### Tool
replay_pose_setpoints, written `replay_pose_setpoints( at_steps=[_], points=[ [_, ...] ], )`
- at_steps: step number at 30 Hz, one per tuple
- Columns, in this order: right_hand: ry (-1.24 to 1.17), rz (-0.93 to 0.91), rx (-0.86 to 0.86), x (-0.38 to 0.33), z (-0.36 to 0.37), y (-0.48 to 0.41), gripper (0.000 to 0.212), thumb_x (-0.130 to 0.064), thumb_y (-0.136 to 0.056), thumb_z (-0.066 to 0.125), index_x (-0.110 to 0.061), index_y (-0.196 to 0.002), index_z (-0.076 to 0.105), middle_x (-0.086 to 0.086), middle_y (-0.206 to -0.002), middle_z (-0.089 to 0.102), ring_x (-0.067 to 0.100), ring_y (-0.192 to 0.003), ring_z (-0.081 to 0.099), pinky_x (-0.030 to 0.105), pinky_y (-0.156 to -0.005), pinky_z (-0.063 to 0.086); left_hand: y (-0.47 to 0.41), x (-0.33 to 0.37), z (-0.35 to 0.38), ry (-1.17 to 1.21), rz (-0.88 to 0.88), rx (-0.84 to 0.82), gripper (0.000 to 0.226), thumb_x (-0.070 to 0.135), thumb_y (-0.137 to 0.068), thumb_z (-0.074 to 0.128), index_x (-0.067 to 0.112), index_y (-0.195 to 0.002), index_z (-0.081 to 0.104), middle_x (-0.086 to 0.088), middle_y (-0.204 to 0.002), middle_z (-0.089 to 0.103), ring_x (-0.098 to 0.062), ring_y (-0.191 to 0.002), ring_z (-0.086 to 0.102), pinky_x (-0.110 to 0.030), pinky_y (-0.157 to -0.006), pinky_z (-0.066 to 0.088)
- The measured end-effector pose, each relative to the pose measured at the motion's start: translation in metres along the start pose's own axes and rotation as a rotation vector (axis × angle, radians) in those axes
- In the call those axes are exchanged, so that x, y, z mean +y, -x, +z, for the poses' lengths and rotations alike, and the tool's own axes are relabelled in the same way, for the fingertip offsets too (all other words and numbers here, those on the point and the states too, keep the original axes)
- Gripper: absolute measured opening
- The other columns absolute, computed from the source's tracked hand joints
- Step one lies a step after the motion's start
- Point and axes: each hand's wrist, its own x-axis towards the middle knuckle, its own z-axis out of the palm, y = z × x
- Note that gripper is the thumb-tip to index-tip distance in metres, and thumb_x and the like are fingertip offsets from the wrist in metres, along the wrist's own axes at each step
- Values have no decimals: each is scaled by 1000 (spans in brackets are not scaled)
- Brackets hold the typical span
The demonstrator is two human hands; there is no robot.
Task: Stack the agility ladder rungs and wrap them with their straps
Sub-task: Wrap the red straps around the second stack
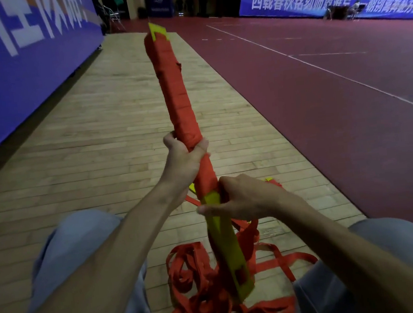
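My left hand (184, 158) curls its fingers (203, 145) round the wrapped middle of the rung stack (227, 252), steadying it between my knees, far end tilted away, so the orange strap (173, 89) stays tight. My right hand (244, 200) grips just below the wrap, probably guiding the next turn. Loose straps (199, 281) lie on the floor (99, 140).

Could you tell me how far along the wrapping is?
Done: rungs stacked, upper part wrapped in strap. In hand: left hand grips the wrapped section, right hand holds the wrap's edge. Left: the bare yellow lower end, and loose strap piled on the floor.
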Motion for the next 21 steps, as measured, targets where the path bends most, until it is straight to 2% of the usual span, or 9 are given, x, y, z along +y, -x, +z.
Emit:
replay_pose_setpoints(
  at_steps=[3,6,8,11,13,15,17,19,21],
  points=[
    [-1,3,13,2,2,-1,44,-66,-82,62,-22,-83,54,-4,-71,58,10,-61,56,26,-57,46,3,3,2,157,-144,-115,40,9,-99,51,4,-135,34,-10,-110,48,-24,-101,51,-41,-89,48],
    [-144,-56,15,9,-16,4,28,-49,-86,66,-22,-81,60,-8,-68,58,2,-58,55,19,-58,47,5,6,0,278,-141,-190,42,0,-96,50,0,-137,40,-10,-106,50,-24,-99,50,-38,-82,46],
    [-344,-134,-18,9,-28,10,19,-40,-88,67,-24,-79,60,-11,-65,56,-2,-53,51,15,-54,42,5,11,-3,339,-110,-206,38,1,-90,58,5,-128,50,-2,-94,56,-16,-88,56,-30,-70,51],
    [-715,-246,-147,5,-33,19,15,-38,-80,67,-24,-82,63,4,-73,52,19,-60,47,21,-53,38,6,13,-6,507,-102,-256,34,14,-77,71,12,-110,64,6,-77,57,-9,-74,55,-22,-63,51],
    [-813,-315,-230,1,-31,22,20,-39,-78,65,-20,-85,61,5,-72,48,21,-58,43,19,-50,37,11,12,-4,643,-108,-404,42,20,-76,74,17,-117,65,4,-82,58,-10,-76,56,-24,-68,50],
    [-809,-374,-298,-3,-29,21,13,-36,-80,63,-23,-82,62,-4,-65,49,10,-51,43,17,-47,34,13,9,-2,738,-79,-518,44,19,-74,75,21,-117,65,0,-94,66,-16,-90,65,-29,-77,54],
    [-756,-367,-320,-3,-29,19,13,-37,-83,63,-23,-82,64,-8,-64,55,8,-49,47,17,-46,39,13,8,-2,773,-40,-547,39,12,-80,62,19,-118,59,-6,-108,71,-26,-108,67,-34,-88,54],
    [-636,-317,-267,-1,-32,15,32,-40,-84,66,-9,-92,65,5,-76,68,26,-59,63,33,-57,57,12,7,-5,797,-48,-537,39,3,-83,51,15,-120,53,-8,-114,71,-27,-110,67,-34,-89,55],
    [-533,-272,-217,4,-33,13,51,-44,-84,68,2,-106,65,23,-97,71,46,-85,68,57,-80,57,9,8,-7,746,-92,-482,37,0,-82,52,14,-116,56,-5,-108,74,-22,-97,72,-30,-78,57]
  ],
)
